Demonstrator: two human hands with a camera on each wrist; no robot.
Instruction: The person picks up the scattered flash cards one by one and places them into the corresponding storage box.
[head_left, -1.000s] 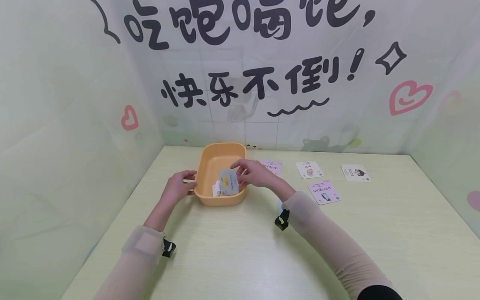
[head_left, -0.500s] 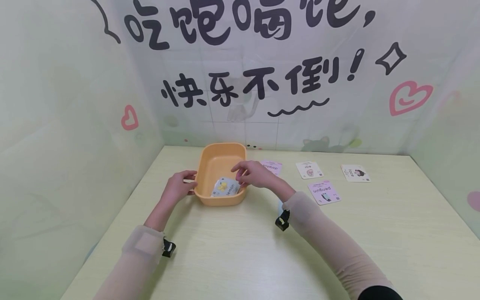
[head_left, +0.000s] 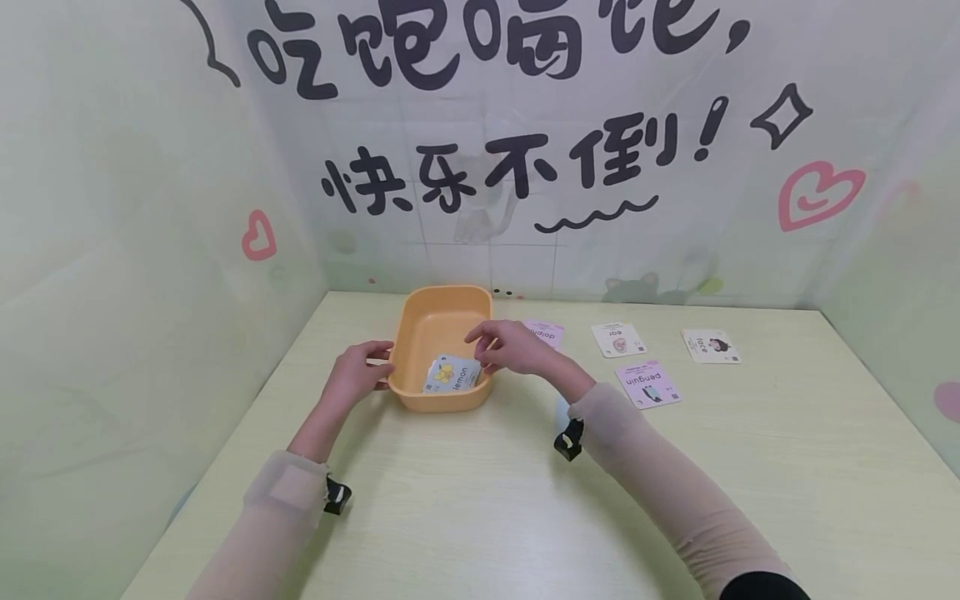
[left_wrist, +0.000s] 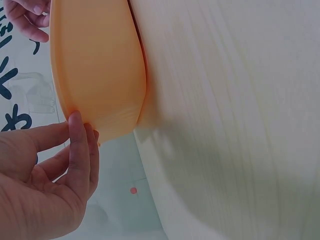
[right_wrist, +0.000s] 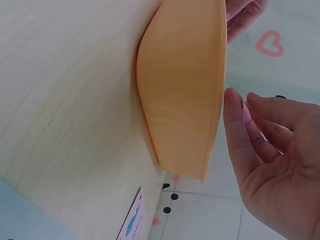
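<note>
An orange plastic basin (head_left: 442, 403) stands on the table, a lemon picture card (head_left: 453, 375) lying inside at its near end. At the basin's left side, my left hand (head_left: 358, 372) pinches the rim between thumb and fingers, as the left wrist view shows. My right hand (head_left: 516, 347) hovers over the right rim with loosely bent fingers. Nothing sits between those fingers in the right wrist view, where the hand (right_wrist: 280, 150) is beside the basin's rim. What lies under the lemon card is mostly hidden.
Right of the basin lie a dolphin card (head_left: 547, 334), an ear card (head_left: 618, 340), a penguin card (head_left: 649, 385) and a face card (head_left: 711, 346). A light blue piece (head_left: 561, 412) shows partly beneath my right wrist. A printed curtain hangs behind the table.
The lemon card, upright at my right fingers a second ago, has dropped flat into the basin, released. My right hand has barely shifted, and the left stays at the rim.
</note>
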